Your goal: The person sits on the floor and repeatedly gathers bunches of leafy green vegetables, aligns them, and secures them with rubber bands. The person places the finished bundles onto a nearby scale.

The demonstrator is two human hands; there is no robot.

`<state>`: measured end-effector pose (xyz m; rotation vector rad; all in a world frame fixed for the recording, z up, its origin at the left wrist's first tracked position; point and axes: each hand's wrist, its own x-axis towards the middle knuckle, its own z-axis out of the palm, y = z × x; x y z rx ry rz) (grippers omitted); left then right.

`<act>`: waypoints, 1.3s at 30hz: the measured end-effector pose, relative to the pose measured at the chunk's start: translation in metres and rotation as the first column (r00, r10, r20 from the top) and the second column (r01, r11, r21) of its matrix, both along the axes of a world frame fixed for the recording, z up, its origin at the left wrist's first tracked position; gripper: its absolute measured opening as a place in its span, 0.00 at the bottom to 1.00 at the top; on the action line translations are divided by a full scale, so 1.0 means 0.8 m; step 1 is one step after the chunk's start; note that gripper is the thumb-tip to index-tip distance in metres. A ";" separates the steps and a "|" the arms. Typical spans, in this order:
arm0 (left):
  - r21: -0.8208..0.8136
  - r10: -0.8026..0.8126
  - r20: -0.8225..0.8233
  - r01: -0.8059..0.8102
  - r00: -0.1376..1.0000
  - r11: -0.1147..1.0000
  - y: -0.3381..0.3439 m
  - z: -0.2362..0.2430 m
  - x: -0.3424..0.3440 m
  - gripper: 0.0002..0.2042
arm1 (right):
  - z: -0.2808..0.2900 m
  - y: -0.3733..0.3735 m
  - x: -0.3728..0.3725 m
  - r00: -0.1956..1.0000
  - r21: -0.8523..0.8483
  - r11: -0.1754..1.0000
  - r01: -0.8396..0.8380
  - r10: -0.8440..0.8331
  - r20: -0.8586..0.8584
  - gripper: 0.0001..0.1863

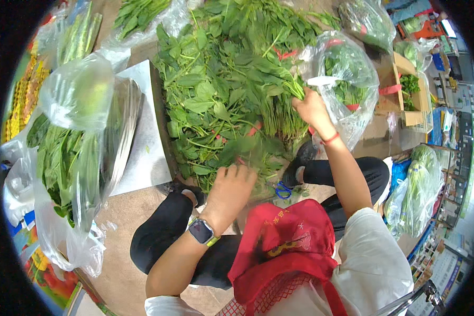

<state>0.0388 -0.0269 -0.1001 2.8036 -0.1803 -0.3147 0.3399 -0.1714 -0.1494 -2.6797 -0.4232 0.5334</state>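
Right hand point(312, 109) extended forward, closed around green stems point(295, 88), left hand point(231, 189) palm-down at near edge of leafy greens point(203, 102), grip not discernible

A red apron point(284, 226) covers a white shirt point(376, 258).

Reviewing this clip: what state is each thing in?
Right hand: closed on a stem bunch
Left hand: at the pile's near edge, grip unclear
Leafy pile: loose, heaped
Left clear bag: greens inside
Cardboard box: open, greens inside
Blue-handled scissors: lying unheld, blades unclear
Watch: worn, left wrist
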 end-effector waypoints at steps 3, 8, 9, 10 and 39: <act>0.048 0.044 -0.014 -0.043 0.999 0.998 0.013 0.013 -0.003 0.23 | 0.091 0.017 -0.028 0.998 0.337 0.941 -0.021 0.042 -0.054 0.15; -0.431 0.064 -0.300 -0.196 0.952 0.881 0.040 0.030 -0.005 0.25 | 0.140 0.066 -0.105 0.769 0.491 0.864 0.106 0.242 -0.592 0.10; -0.541 0.035 -0.393 -0.261 0.919 0.800 0.047 0.044 0.003 0.26 | 0.156 0.071 -0.112 0.691 0.524 0.827 0.203 0.258 -0.675 0.09; -0.633 -0.010 -0.473 -0.332 0.881 0.699 0.052 0.055 0.007 0.27 | 0.165 0.073 -0.120 0.650 0.543 0.812 0.212 0.298 -0.699 0.09; -0.886 0.448 -0.247 -0.013 0.859 -0.463 0.070 0.118 0.027 0.31 | 0.236 0.077 -0.264 0.969 0.693 0.681 -0.237 0.117 0.216 0.10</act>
